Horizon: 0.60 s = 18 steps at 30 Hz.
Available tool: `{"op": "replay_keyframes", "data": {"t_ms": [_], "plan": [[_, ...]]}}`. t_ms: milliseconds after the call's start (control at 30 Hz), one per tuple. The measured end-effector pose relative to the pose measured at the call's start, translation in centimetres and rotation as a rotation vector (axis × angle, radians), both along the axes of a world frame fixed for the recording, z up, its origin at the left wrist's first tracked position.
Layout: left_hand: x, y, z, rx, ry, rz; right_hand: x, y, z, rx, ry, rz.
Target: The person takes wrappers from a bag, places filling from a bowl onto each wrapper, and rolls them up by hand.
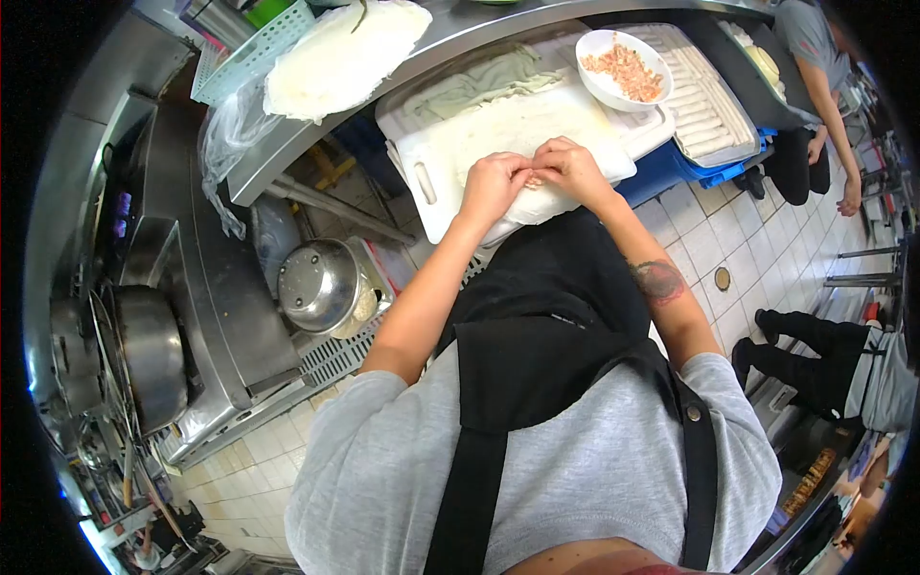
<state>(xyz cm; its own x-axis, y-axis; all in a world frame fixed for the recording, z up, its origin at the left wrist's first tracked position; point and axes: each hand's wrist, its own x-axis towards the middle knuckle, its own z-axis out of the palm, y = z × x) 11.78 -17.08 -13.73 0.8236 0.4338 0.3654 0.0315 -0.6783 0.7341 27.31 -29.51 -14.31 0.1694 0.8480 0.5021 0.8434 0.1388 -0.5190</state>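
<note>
Together | left hand (494, 184) + right hand (575, 172) on wrapper (542, 205) | one bowl (602, 89)

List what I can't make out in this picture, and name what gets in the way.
- How much filling lies on the pale sheet: head view, mostly hidden by the left hand and right hand.
- What the bits in the white bowl are: head view, too small.
- The green object, whole: head view, cut off by the top edge.
- The upper-right co-worker's head: head view, cut off by the picture's edge.
</note>
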Motion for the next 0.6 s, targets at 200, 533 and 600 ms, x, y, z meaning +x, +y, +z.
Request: {"op": "replay_keyframes", "data": {"t_ms": [200, 533, 600], "plan": [[-0.4, 0.3, 0.4, -0.126, 0.130, 0.055, 0.5, 1.6, 0.1, -0.252, 0.177, 0.002], [0.7, 2.1, -1.0, 0.093, 0.099, -0.069, 2.2, 0.5, 0.9, -0.288, 0.096, 0.228], [0.9, 1.7, -0.9, -0.004, 0.185, -0.025, 1.4, 0.6, 0.9, -0.303, 0.146, 0.151]]}}
